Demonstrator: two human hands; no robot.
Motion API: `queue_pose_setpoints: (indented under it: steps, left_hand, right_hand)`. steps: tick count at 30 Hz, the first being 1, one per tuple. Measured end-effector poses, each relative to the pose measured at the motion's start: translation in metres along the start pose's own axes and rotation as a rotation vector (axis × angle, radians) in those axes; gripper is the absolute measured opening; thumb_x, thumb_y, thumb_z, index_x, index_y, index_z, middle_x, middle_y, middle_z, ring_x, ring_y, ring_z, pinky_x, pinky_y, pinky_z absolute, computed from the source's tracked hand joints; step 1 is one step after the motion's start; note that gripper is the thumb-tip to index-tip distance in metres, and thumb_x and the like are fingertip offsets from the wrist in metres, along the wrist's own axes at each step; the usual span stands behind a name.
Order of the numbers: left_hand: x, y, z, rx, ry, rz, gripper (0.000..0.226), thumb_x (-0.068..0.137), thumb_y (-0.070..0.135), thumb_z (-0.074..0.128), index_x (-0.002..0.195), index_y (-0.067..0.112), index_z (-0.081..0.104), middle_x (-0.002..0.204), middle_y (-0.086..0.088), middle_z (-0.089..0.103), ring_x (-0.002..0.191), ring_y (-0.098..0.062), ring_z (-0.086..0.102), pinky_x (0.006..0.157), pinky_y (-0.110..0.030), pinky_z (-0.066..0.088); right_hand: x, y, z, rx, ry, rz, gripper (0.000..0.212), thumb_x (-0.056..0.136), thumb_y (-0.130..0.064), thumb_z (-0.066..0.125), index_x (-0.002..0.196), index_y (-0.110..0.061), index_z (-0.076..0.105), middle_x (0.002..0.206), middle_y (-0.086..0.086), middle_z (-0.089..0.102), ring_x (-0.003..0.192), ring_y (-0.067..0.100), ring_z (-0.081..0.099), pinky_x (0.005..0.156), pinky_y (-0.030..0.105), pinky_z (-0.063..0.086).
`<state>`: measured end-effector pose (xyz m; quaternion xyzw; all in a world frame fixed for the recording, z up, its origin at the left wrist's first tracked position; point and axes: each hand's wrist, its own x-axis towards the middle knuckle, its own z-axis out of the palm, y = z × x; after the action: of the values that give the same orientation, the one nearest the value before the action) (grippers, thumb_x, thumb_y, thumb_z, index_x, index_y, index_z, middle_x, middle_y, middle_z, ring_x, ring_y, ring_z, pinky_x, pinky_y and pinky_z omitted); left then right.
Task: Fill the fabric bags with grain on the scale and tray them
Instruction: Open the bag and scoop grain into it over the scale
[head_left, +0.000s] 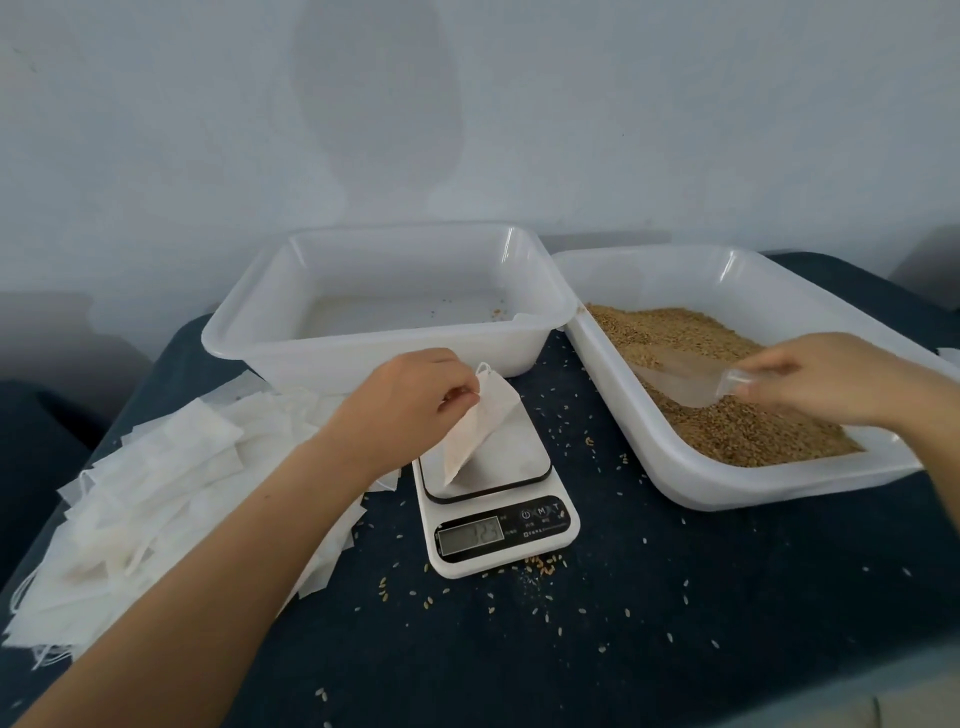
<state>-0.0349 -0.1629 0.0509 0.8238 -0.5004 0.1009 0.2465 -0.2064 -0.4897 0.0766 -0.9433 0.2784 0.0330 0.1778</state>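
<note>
Left grip: the left hand (410, 397) pinches the top edge of a fabric bag (480, 423) between thumb and curled fingers, so the grip is clamped on the bag's mouth.
Fabric bag: thin white non-woven cloth, flat and rectangular, with a small drawstring loop at the top beside the fingertips; it hangs tilted below the left grip, its lower corner touching the scale (493, 499).
Scale: a white plastic body with rounded corners and a smooth grey square platform directly under the left grip; nearer the person, a dark panel carries a grey display whose digits are too faint to read.
Right grip: the right hand (810, 379) holds the handle of a clear plastic scoop (685, 376), fingers curled round it, clamped.
Scoop: translucent, trough-shaped, extending left of the right grip, its blade lying in the grain (727, 426).
Grain: small tan-brown kernels, a coarse loose heap below and around the right grip, filling the grain tub (675, 478).
Grain tub: milky translucent plastic, rectangular, rounded rim, glossy.
Tray: a matching translucent tub (249, 338) just beyond the left grip, holding only a few stray kernels.
Spare bags: a loose pile of flat white fabric bags (156, 499), left of and under the left forearm.
Tabletop: a dark blue cloth-covered tabletop (623, 597), matt, speckled with scattered kernels (540, 564) near the scale's front.
</note>
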Motion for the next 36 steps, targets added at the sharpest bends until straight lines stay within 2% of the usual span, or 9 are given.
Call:
queue_pose_setpoints:
  steps: [5, 7, 10, 13, 17, 21, 26, 32, 36]
  left_hand:
    - [0.001, 0.001, 0.001, -0.013, 0.034, -0.035, 0.012, 0.088, 0.013, 0.059, 0.085, 0.007, 0.068, 0.083, -0.002, 0.062, 0.074, -0.017, 0.055, 0.073, -0.032, 0.045]
    - [0.001, -0.001, 0.0, -0.024, 0.042, -0.053, 0.012, 0.088, 0.013, 0.059, 0.085, 0.007, 0.068, 0.084, -0.002, 0.063, 0.075, -0.017, 0.056, 0.073, -0.031, 0.045]
    - [-0.001, -0.005, -0.004, -0.03, 0.047, -0.06, 0.011, 0.088, 0.012, 0.06, 0.084, 0.006, 0.069, 0.083, -0.002, 0.064, 0.073, -0.015, 0.056, 0.072, -0.028, 0.043]
    - [-0.002, -0.01, -0.011, -0.038, 0.038, -0.064, 0.01, 0.087, 0.011, 0.06, 0.082, 0.007, 0.068, 0.08, -0.001, 0.064, 0.072, -0.014, 0.055, 0.071, -0.025, 0.042]
    - [-0.002, -0.016, -0.02, -0.034, 0.022, -0.064, 0.01, 0.087, 0.012, 0.061, 0.081, 0.009, 0.069, 0.079, 0.002, 0.065, 0.071, -0.009, 0.055, 0.07, -0.015, 0.04]
    - [-0.003, -0.016, -0.025, -0.035, 0.0, -0.043, 0.01, 0.086, 0.01, 0.061, 0.081, 0.009, 0.07, 0.079, 0.003, 0.066, 0.073, -0.008, 0.054, 0.07, -0.013, 0.039]
    - [-0.004, -0.018, -0.024, -0.032, -0.027, -0.016, 0.01, 0.088, 0.01, 0.061, 0.087, 0.009, 0.071, 0.086, 0.004, 0.068, 0.075, -0.006, 0.056, 0.072, -0.004, 0.037]
    - [-0.005, -0.015, -0.022, -0.048, -0.044, 0.043, 0.012, 0.088, 0.009, 0.06, 0.088, 0.007, 0.072, 0.087, 0.002, 0.069, 0.075, -0.002, 0.054, 0.073, -0.008, 0.04]
    - [-0.003, -0.012, -0.021, -0.05, -0.064, 0.071, 0.014, 0.089, 0.01, 0.06, 0.092, 0.007, 0.072, 0.09, 0.001, 0.069, 0.079, -0.004, 0.055, 0.076, -0.004, 0.037]
  right_hand:
    - [-0.005, -0.005, -0.007, 0.063, 0.131, -0.035, 0.045, 0.086, -0.047, 0.062, 0.129, -0.033, 0.058, 0.088, -0.02, 0.06, 0.075, 0.003, 0.06, 0.058, 0.018, 0.036]
    - [-0.006, -0.009, -0.011, 0.08, 0.175, -0.062, 0.046, 0.085, -0.047, 0.062, 0.13, -0.034, 0.057, 0.097, -0.016, 0.062, 0.074, -0.003, 0.055, 0.058, 0.015, 0.033]
    - [-0.01, -0.021, -0.018, 0.156, 0.208, -0.126, 0.041, 0.084, -0.045, 0.064, 0.124, -0.041, 0.058, 0.098, -0.02, 0.062, 0.07, 0.004, 0.062, 0.059, 0.017, 0.039]
    - [-0.014, -0.037, -0.022, 0.23, 0.145, -0.227, 0.033, 0.081, -0.04, 0.068, 0.111, -0.051, 0.058, 0.073, -0.025, 0.067, 0.059, 0.001, 0.064, 0.059, 0.02, 0.044]
    - [-0.015, -0.058, -0.019, 0.277, -0.031, -0.364, 0.04, 0.074, -0.044, 0.067, 0.113, -0.047, 0.061, 0.073, -0.013, 0.071, 0.053, 0.0, 0.057, 0.06, 0.019, 0.046]
    - [-0.011, -0.076, -0.013, 0.289, -0.138, -0.421, 0.045, 0.064, -0.051, 0.065, 0.109, -0.052, 0.063, 0.088, -0.017, 0.072, 0.062, 0.001, 0.061, 0.06, 0.014, 0.049]
    - [-0.008, -0.09, -0.013, 0.242, -0.204, -0.454, 0.033, 0.074, -0.04, 0.072, 0.101, -0.057, 0.063, 0.106, -0.033, 0.065, 0.099, -0.011, 0.061, 0.092, 0.02, 0.047]
    - [-0.012, -0.104, -0.024, 0.02, -0.24, -0.461, 0.032, 0.081, -0.038, 0.069, 0.105, -0.057, 0.059, 0.115, -0.022, 0.067, 0.104, 0.0, 0.063, 0.1, 0.031, 0.047]
    - [-0.013, -0.117, -0.033, -0.082, -0.253, -0.457, 0.028, 0.08, -0.042, 0.069, 0.102, -0.055, 0.06, 0.115, -0.004, 0.07, 0.107, 0.018, 0.065, 0.1, 0.044, 0.047]
